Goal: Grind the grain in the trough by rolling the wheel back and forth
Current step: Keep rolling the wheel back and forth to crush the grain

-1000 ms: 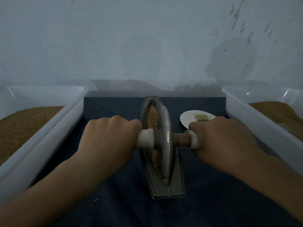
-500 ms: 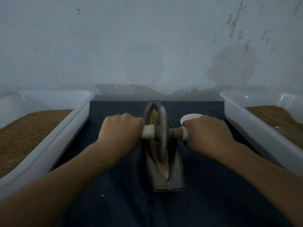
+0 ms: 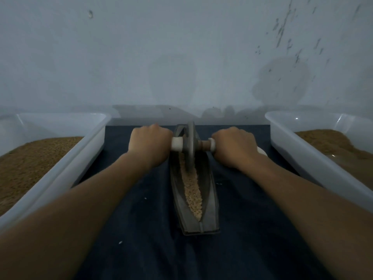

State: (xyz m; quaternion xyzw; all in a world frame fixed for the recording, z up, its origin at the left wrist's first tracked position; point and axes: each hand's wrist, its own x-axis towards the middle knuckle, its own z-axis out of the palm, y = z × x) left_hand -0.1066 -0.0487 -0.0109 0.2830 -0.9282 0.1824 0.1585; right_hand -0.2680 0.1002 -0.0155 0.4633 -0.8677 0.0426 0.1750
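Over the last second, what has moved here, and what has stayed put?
The wheel rolled away from the person, from the middle of the trough to its far end. The left hand and right hand went with it, gripping the handle throughout. The grain in the near half is uncovered, and the right hand hides most of the dish. The trough, left tub, right tub and cloth stayed put.
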